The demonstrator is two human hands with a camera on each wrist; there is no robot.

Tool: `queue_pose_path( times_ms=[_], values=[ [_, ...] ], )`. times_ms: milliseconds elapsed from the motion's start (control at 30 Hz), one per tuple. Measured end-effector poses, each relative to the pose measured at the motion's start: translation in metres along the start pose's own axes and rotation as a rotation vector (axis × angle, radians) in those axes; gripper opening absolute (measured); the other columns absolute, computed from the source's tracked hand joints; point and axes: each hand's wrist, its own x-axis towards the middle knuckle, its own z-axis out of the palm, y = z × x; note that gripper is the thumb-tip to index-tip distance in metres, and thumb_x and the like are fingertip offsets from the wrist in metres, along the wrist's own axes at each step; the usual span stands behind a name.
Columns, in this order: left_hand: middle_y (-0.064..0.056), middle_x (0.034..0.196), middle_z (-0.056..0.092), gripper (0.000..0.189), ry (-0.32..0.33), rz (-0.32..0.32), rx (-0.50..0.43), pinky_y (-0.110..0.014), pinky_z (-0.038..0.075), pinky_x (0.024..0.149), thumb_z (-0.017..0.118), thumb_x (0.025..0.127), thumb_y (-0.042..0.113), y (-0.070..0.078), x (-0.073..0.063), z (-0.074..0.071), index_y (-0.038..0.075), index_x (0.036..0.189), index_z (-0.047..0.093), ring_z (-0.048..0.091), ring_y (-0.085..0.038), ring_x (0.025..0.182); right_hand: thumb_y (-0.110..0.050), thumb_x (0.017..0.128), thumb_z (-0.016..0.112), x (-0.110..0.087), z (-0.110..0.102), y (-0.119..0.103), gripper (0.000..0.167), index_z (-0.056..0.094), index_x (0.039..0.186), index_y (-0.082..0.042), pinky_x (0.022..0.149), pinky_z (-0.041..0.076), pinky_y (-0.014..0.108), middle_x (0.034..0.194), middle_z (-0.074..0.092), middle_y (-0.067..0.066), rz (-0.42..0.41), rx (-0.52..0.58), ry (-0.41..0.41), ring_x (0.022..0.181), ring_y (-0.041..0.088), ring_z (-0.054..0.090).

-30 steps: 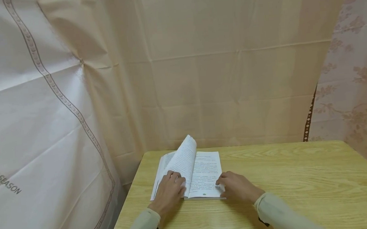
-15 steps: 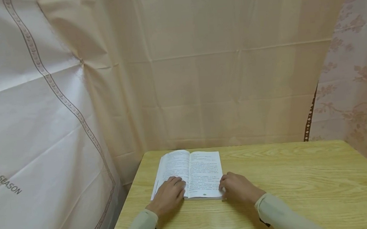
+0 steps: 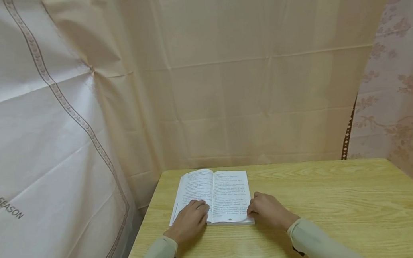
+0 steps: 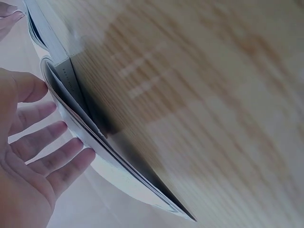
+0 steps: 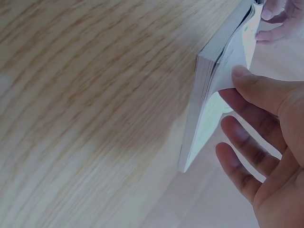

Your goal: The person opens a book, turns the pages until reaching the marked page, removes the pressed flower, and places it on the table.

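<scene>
while my left hand (image 3: 190,217) rests on the lower part of the left-hand pages, my right hand (image 3: 269,210) pinches the lower outer corner of a right-hand page (image 5: 230,69) between thumb and index finger. that corner bends up off the stack beneath it, and my other right fingers stand apart from one another, holding nothing. on the left, my fingers lie loosely spread across the paper, slightly bent and with gaps between them, the thumb near the bottom edge; they clamp nothing. the book (image 3: 230,191) lies open near the far left part of the wooden table (image 3: 341,207), its spine running away from me and lines of small print on both sides, too small for me to read. light sleeves (image 3: 320,241) cover my forearms, and something dark shows under each cuff. beyond the table hangs a creased beige cloth (image 3: 246,86); to the left is a white cloth (image 3: 41,136) with a patterned stripe and printed lettering, and to the right a pinkish cloth (image 3: 401,91) with a floral pattern.
</scene>
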Motion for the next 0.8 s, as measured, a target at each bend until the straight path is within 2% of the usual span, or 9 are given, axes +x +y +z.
queue_pose_path(
  times_ms=[100,200,300,400,533,700,800],
  values=[
    [-0.004,0.123,0.065,0.026,-0.003,-0.002,-0.003,-0.039,0.047,0.100,0.057,0.101,0.029,0.001,0.001,0.000,0.013,0.118,0.068,0.056,-0.021,0.117,-0.011,0.079,0.083,0.001,-0.003,-0.002,0.009,0.080,0.084,-0.018,0.058,0.042,0.018,0.081,0.072,-0.012,0.045,0.015,0.003,0.068,0.002,0.045],
    [-0.003,0.120,0.066,0.036,-0.011,-0.004,0.023,-0.039,0.048,0.099,0.057,0.100,0.043,0.004,0.003,0.001,0.012,0.115,0.068,0.057,-0.021,0.115,-0.010,0.081,0.082,0.002,-0.005,-0.003,0.009,0.079,0.082,-0.019,0.058,0.041,0.018,0.080,0.070,-0.013,0.071,0.003,0.005,0.067,0.003,0.043],
    [-0.002,0.116,0.066,0.053,-0.008,-0.001,0.064,-0.037,0.050,0.094,0.055,0.095,0.060,0.008,0.005,0.003,0.011,0.113,0.068,0.058,-0.021,0.110,-0.011,0.082,0.082,0.004,-0.008,-0.003,0.010,0.078,0.081,-0.021,0.058,0.040,0.019,0.080,0.069,-0.015,0.069,-0.019,0.030,0.067,0.003,0.042],
    [-0.002,0.112,0.066,0.062,0.013,0.001,0.094,-0.036,0.052,0.088,0.053,0.091,0.067,0.011,0.007,0.004,0.011,0.110,0.070,0.059,-0.021,0.102,-0.016,0.083,0.081,0.006,-0.011,-0.004,0.006,0.078,0.082,-0.022,0.059,0.041,0.018,0.082,0.069,-0.016,0.051,-0.030,0.063,0.069,0.002,0.043],
    [-0.002,0.108,0.067,0.061,0.038,-0.009,0.110,-0.035,0.053,0.082,0.053,0.092,0.067,0.015,0.010,0.005,0.011,0.105,0.072,0.059,-0.021,0.096,-0.021,0.083,0.081,0.010,-0.018,-0.008,0.004,0.078,0.084,-0.024,0.061,0.044,0.017,0.085,0.069,-0.016,0.017,-0.027,0.121,0.073,0.001,0.045],
    [0.000,0.105,0.069,0.050,0.044,-0.023,0.118,-0.033,0.053,0.082,0.052,0.096,0.059,0.017,0.012,0.005,0.013,0.099,0.073,0.060,-0.019,0.096,-0.021,0.080,0.084,0.015,-0.024,-0.014,0.012,0.075,0.086,-0.026,0.064,0.048,0.019,0.087,0.067,-0.017,-0.034,-0.027,0.251,0.078,0.002,0.050],
    [0.004,0.094,0.068,0.033,0.120,0.004,0.110,-0.029,0.053,0.074,0.058,0.098,0.045,0.017,0.010,0.005,0.015,0.090,0.071,0.060,-0.014,0.086,-0.020,0.080,0.084,0.017,-0.028,-0.016,0.017,0.073,0.092,-0.024,0.066,0.051,0.022,0.093,0.066,-0.014,-0.027,-0.010,0.326,0.082,0.004,0.055]
  ],
)
